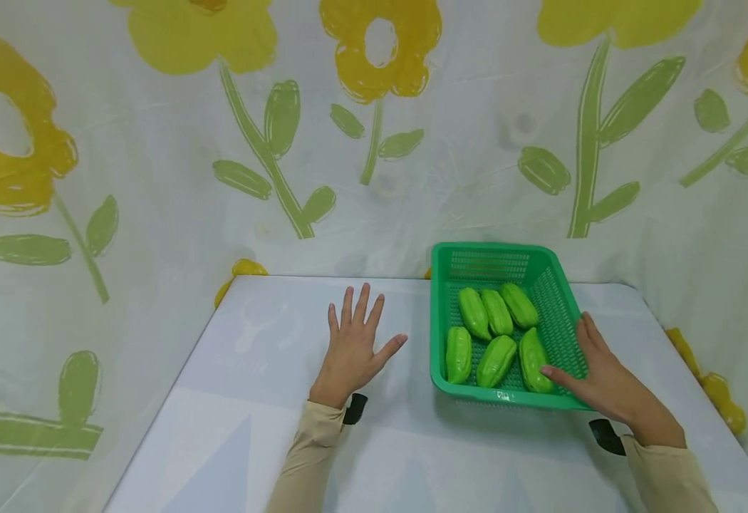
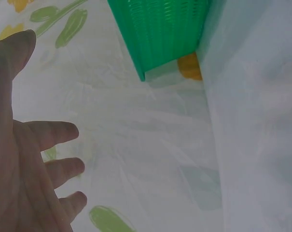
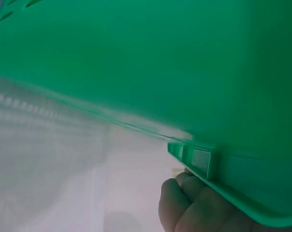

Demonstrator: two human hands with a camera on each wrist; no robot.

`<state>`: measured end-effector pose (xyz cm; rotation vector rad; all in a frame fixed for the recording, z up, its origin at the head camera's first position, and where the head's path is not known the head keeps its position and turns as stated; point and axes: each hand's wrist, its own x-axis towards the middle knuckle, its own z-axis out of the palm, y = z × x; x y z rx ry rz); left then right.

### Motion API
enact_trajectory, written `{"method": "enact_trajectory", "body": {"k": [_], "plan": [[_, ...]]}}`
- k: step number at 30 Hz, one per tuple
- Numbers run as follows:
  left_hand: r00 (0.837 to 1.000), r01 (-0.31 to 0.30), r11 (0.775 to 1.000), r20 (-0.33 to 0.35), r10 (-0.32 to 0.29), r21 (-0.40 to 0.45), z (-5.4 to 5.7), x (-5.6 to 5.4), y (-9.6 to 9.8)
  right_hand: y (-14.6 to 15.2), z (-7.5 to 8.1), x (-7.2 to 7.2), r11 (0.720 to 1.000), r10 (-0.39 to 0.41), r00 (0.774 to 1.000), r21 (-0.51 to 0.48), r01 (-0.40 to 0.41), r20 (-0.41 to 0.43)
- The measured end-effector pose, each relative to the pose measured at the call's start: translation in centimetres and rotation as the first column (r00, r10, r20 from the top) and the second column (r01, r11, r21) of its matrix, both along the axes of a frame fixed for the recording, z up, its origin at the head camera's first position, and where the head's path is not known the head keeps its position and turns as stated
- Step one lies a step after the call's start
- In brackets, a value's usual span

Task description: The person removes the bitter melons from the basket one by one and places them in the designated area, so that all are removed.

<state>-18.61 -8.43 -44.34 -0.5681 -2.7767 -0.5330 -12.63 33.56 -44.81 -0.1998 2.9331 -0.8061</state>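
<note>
A white cloth (image 1: 156, 142) hangs on the far left and all along the back, with big yellow flowers (image 1: 43, 121) and green leaves on it. Next comes the white table (image 1: 271, 399), which has pale blue pointy shapes on it. A tan sleeve (image 1: 306, 456) leads up to the left hand (image 1: 350, 353). Its palm faces down over the table, and its fingers are straight, spread wide and free. A small black thing (image 1: 355, 409) sits at that wrist.

To the right of this hand, a bit apart from it, is the green plastic basket (image 1: 438, 306), near the back of the table. It has little holes in its sides. Six bright green star fruits (image 1: 496, 311) lie inside, three toward the back and three toward the front.

On the far right, the right hand (image 1: 608, 381) grasps the side of the basket. Its thumb (image 1: 563, 375) goes over the rim, near a star fruit, and the other fingers are outside. Another tan sleeve (image 1: 669, 477) covers that arm.
</note>
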Motion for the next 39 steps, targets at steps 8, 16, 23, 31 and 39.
{"method": "enact_trajectory", "body": {"k": [8, 16, 23, 31, 39], "plan": [[1.000, -0.002, 1.000, 0.003, 0.002, -0.020, -0.2, 0.1, 0.1, 0.0, -0.3, 0.2, 0.989, 0.016, 0.996, 0.146, -0.002, -0.093], [1.000, 0.008, 1.000, -0.003, -0.008, -0.024, -0.4, 0.2, 0.2, 0.6, -0.5, 0.9, 0.981, 0.011, 0.996, 0.192, 0.006, -0.086], [1.000, 0.014, 1.000, -0.002, -0.014, -0.023, -0.3, -0.1, 0.3, 0.6, -0.6, 0.3, 0.988, 0.046, 0.988, 0.151, -0.024, -0.148], [1.000, -0.004, 0.999, 0.022, 0.005, -0.045, -0.5, -0.3, 0.2, 0.2, -0.3, -0.7, 0.967, 0.036, 0.984, 0.256, 0.011, -0.176], [1.000, -0.011, 0.999, 0.013, 0.011, -0.049, -0.8, -0.4, 0.2, 0.1, -0.5, -0.5, 0.969, 0.010, 0.991, 0.246, 0.023, -0.135]]}}
